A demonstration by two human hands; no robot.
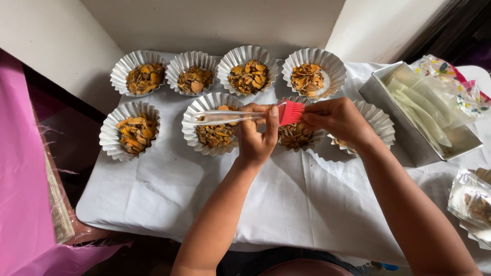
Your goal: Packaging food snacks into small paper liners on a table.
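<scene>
My left hand (pixel 257 134) grips a pastry brush (pixel 240 116) by its clear handle, held level above the table. The brush's red bristles (pixel 291 112) point right, and the fingers of my right hand (pixel 338 119) pinch their tips. Under the hands sit white fluted foil cups of orange-brown dried flakes: one cup (pixel 215 134) below the handle, another (pixel 296 135) partly hidden between my hands. A third cup (pixel 378 122) lies mostly behind my right hand.
Several more filled fluted cups (pixel 249 76) stand in a back row, and one (pixel 132 132) at the left. A white cloth (pixel 286 199) covers the table. A metal loaf tin (pixel 381 97) with clear bags stands at right. Pink fabric (pixel 20 194) hangs at left.
</scene>
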